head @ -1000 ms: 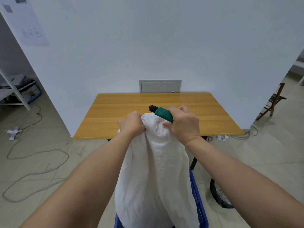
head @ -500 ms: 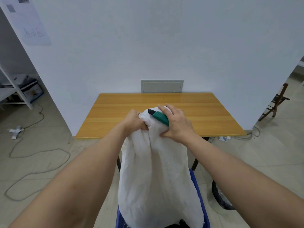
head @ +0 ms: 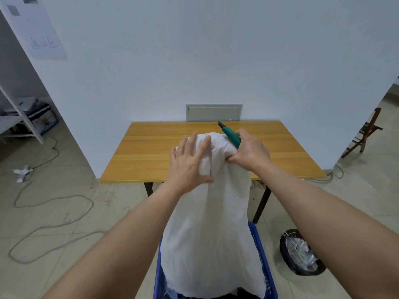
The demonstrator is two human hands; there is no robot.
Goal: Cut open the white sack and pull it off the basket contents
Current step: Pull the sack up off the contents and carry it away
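Observation:
A white sack (head: 212,223) hangs lifted above a blue basket (head: 262,255) at the bottom middle. My right hand (head: 250,151) grips the sack's bunched top together with a green-handled cutter (head: 230,134), whose dark tip points up and away. My left hand (head: 187,164) lies against the left side of the sack's top with its fingers straight and spread. The sack's lower edge hangs just over the basket, and dark contents show under it.
A wooden table (head: 151,147) stands just beyond the sack, against a white wall. A black bin (head: 302,253) with white scraps sits on the floor at right. Cables (head: 54,203) trail over the floor at left. A wooden chair (head: 364,134) is far right.
My left hand has let go of the sack's top and now lies flat on it. The right hand has lifted the sack higher, with the cutter tip now pointing up.

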